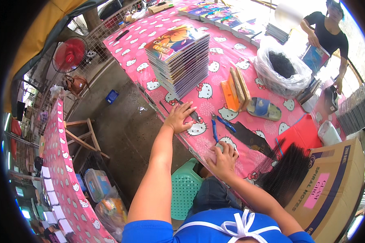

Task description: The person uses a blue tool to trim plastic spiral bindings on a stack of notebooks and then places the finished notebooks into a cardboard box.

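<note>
My left hand (181, 118) lies on the pink printed tablecloth at the table's near edge, fingers spread. Beside and partly under it is a dark, narrow tool (195, 116), too covered to name. My right hand (224, 162) rests farther right with its fingers bent over a small pale thing, mostly hidden. Just beyond it lie blue-handled pliers (226, 124), jaws pointing away from me. A flat black strip (251, 137) is to their right. Past my left hand stands a tall stack of spiral-bound notebooks (178, 60) with colourful covers.
Orange-and-tan blocks (235, 91) and a slipper-shaped item (264, 109) lie mid-table. Behind them is a plastic bag (265, 67) of black coils. Black spiral coils (282, 174) lean by a cardboard box (332, 194). A co-worker (326, 36) holds a notebook. A green stool (186, 188) stands below.
</note>
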